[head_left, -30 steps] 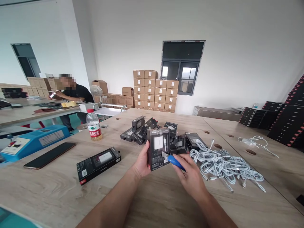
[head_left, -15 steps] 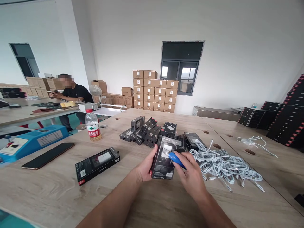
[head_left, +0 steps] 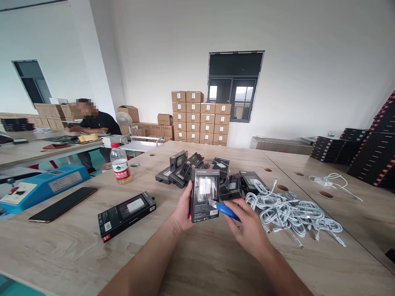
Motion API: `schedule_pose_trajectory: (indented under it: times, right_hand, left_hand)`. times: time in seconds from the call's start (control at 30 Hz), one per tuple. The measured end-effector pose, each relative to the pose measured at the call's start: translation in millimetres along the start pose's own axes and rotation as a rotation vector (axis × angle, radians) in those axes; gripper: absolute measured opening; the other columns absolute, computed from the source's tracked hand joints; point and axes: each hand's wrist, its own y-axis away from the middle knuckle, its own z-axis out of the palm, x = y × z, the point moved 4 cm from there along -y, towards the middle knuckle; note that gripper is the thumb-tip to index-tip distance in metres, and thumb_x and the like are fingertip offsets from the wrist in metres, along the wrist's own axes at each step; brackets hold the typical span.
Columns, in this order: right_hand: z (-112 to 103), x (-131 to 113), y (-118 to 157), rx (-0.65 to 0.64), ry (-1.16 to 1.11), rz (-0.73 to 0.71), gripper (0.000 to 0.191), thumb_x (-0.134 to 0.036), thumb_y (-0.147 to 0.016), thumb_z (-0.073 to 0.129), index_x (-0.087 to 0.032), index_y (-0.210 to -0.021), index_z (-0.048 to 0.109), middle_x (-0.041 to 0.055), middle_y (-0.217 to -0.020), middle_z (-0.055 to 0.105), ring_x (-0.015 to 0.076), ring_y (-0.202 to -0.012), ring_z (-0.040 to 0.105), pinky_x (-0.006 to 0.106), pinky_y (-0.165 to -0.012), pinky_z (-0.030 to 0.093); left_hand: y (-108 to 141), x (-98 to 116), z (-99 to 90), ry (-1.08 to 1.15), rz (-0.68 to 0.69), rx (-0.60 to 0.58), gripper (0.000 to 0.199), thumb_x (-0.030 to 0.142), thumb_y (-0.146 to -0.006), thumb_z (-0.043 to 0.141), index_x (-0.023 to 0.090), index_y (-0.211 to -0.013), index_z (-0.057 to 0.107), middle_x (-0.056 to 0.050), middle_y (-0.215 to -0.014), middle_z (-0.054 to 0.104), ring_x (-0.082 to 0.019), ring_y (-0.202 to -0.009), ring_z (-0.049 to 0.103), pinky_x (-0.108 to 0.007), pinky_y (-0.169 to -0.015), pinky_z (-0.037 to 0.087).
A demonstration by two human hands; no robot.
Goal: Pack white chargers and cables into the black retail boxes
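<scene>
My left hand (head_left: 182, 210) grips a black retail box (head_left: 203, 211) by its left side, holding it upright above the table. Through the box's clear window a white charger-like block shows. In my right hand (head_left: 247, 222) is a blue-handled tool (head_left: 227, 210) with a short, flat, greyish tip. That tip lies over the lower right of the box front; whether it touches is unclear. Behind the held box are several similar black boxes (head_left: 220, 165) in a loose pile. A heap of white cables (head_left: 290, 216) lies beside my right hand.
To the left are another black box (head_left: 127, 214), a phone (head_left: 63, 204), a drink bottle (head_left: 121, 166) and a blue machine (head_left: 46, 187). A white cable (head_left: 335, 179) and stacked black boxes (head_left: 336, 150) stand right. A person (head_left: 95, 121) sits at another table.
The held box has moved left and now faces me more squarely. My right hand's tool tip has shifted from the window's middle to lower on the box front. The seated person leans lower.
</scene>
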Motion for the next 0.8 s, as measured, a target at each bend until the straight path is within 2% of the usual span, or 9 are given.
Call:
schedule_pose_trajectory:
  times: [0.23,0.37,0.57,0.8]
  right_hand:
    - [-1,-1,0,-0.004,-0.003,-0.011,0.032,-0.023,-0.096,0.053,-0.024,-0.126,0.064,0.0098,-0.107,0.064,0.0221,-0.094,0.066,0.035,-0.079,0.06]
    - [1,0,1,0.007,0.001,-0.011,0.032,-0.024,-0.097,0.052,-0.024,-0.127,0.064,0.0096,-0.107,0.063,0.0219,-0.094,0.066,0.034,-0.077,0.061]
    - [-3,-3,0,0.127,0.06,-0.023,0.031,-0.027,-0.098,0.052,-0.024,-0.127,0.064,0.0105,-0.109,0.063,0.0235,-0.097,0.065,0.038,-0.084,0.059]
    - [-11,-10,-2,0.176,0.127,-0.104,0.03,-0.026,-0.098,0.055,-0.027,-0.127,0.063,0.009,-0.108,0.066,0.025,-0.1,0.065,0.042,-0.088,0.056]
  left_hand:
    - [2,0,2.0,-0.017,0.0,-0.013,0.076,0.07,-0.087,0.052,0.005,-0.126,0.063,-0.02,-0.104,0.076,-0.033,-0.097,0.073,-0.044,-0.093,0.054]
    - [5,-1,2.0,-0.035,-0.028,0.016,0.075,0.07,-0.086,0.053,0.006,-0.123,0.065,-0.018,-0.1,0.077,-0.031,-0.09,0.074,-0.04,-0.088,0.056]
    - [6,-17,4.0,-0.09,-0.224,0.005,0.079,0.072,-0.084,0.054,0.002,-0.118,0.067,-0.02,-0.093,0.077,-0.028,-0.078,0.075,-0.035,-0.076,0.057]
    - [7,-25,-0.3,-0.109,-0.331,-0.004,0.069,0.068,-0.085,0.058,0.005,-0.11,0.069,-0.016,-0.087,0.078,-0.025,-0.071,0.074,-0.032,-0.073,0.056]
